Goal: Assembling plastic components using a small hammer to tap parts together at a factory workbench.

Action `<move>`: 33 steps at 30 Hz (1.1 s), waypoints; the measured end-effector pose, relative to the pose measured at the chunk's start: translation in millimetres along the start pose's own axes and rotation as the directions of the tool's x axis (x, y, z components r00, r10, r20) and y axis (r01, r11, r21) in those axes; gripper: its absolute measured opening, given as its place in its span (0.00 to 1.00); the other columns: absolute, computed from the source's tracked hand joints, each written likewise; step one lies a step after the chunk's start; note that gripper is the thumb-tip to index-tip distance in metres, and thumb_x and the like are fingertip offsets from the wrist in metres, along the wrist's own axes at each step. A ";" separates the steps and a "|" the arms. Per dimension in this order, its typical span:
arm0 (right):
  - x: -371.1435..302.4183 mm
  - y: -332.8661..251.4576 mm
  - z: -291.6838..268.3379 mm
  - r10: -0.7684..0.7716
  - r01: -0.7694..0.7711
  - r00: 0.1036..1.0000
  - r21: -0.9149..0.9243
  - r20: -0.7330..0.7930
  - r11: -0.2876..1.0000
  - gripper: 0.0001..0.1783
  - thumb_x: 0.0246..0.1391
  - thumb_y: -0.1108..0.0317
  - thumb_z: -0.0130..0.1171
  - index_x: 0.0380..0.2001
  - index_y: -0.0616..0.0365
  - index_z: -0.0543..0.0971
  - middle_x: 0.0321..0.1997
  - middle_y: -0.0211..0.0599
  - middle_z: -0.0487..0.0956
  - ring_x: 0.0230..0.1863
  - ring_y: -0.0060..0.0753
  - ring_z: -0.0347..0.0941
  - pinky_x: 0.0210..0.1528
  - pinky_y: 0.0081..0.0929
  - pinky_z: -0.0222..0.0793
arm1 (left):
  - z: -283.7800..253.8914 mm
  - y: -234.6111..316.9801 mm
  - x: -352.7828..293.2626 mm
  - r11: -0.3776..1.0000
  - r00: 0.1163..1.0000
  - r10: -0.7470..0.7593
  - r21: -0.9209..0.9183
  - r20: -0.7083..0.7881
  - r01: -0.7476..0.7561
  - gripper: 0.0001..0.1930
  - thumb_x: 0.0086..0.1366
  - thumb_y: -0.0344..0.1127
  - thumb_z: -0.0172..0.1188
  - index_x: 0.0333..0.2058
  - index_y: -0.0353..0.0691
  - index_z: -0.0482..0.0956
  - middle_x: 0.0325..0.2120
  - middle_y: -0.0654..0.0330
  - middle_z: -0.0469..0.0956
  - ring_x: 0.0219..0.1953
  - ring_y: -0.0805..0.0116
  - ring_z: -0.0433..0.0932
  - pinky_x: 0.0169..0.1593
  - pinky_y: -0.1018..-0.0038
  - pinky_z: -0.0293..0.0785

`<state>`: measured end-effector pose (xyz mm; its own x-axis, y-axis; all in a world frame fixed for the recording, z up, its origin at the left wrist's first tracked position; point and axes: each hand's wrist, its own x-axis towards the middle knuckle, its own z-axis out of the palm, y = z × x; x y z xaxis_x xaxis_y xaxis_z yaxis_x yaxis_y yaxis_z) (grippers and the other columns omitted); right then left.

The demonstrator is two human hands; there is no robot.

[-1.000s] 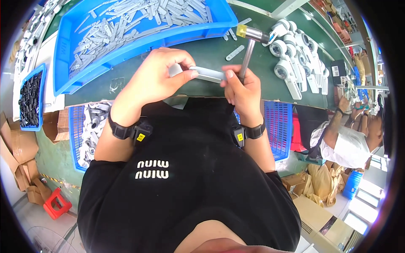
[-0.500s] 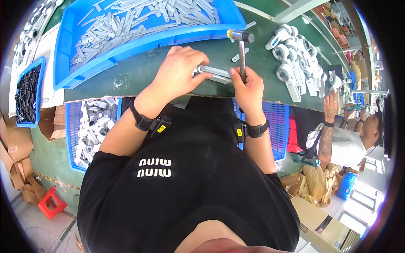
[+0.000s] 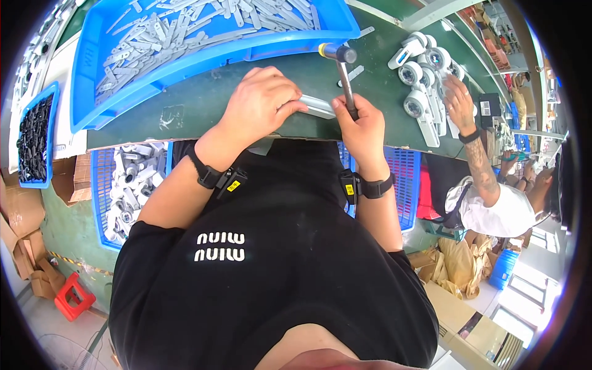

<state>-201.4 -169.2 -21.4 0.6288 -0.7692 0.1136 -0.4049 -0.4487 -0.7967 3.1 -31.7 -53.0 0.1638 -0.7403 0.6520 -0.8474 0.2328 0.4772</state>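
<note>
My left hand (image 3: 262,102) is closed on a long light-grey plastic piece (image 3: 318,107), pinching its left end between thumb and fingers just above the green bench. My right hand (image 3: 361,128) grips a small hammer (image 3: 348,90) by its handle. The hammer's head, with one dark end and one yellow-ringed end, points upward and away from me. My right thumb is close to the right end of the grey piece; whether it touches cannot be made out. Beyond the hammer a loose flat grey strip (image 3: 351,75) lies on the bench.
A large blue bin (image 3: 213,69) of grey strips stands at the far left. White parts with round ends (image 3: 414,105) are piled at right, where a co-worker's hand (image 3: 459,105) reaches in. Blue baskets (image 3: 98,197) stand below the bench edge. A small tray (image 3: 52,132) holds black parts.
The hammer's head has tipped slightly left, and the grey piece has turned a little in my left hand. The co-worker's hand has moved in over the white parts.
</note>
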 end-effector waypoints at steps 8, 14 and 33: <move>-2.1 13.2 10.3 0.033 -0.032 0.999 0.073 -0.023 0.997 0.13 0.69 0.60 0.72 0.41 0.61 0.90 0.19 0.28 0.72 0.24 0.18 0.64 0.28 0.29 0.63 | -1.5 6.2 2.9 0.999 1.000 0.008 0.042 -0.019 -0.007 0.11 0.61 0.41 0.78 0.32 0.40 0.87 0.34 0.64 0.89 0.41 0.59 0.85 0.49 0.61 0.77; -3.5 11.2 7.7 -0.004 0.003 1.000 -0.014 -0.007 1.000 0.13 0.69 0.60 0.71 0.41 0.61 0.90 0.18 0.32 0.71 0.23 0.21 0.63 0.27 0.31 0.62 | 3.3 29.4 4.8 0.969 1.000 0.024 0.245 -0.013 -0.020 0.06 0.62 0.35 0.74 0.35 0.41 0.87 0.38 0.63 0.87 0.43 0.60 0.84 0.56 0.60 0.77; -8.9 12.1 9.5 -0.028 0.028 0.998 -0.016 -0.049 0.999 0.12 0.70 0.60 0.71 0.42 0.60 0.90 0.17 0.31 0.72 0.22 0.20 0.63 0.26 0.31 0.62 | 21.6 29.0 3.1 0.986 0.997 0.061 0.153 0.046 -0.068 0.02 0.58 0.26 0.67 0.31 0.38 0.85 0.35 0.59 0.85 0.40 0.55 0.84 0.48 0.59 0.82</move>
<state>-205.6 -163.4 -37.7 0.6070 -0.7774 0.1648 -0.3981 -0.4770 -0.7836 -31.9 -40.9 -50.0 0.0883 -0.7528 0.6523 -0.9238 0.1830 0.3363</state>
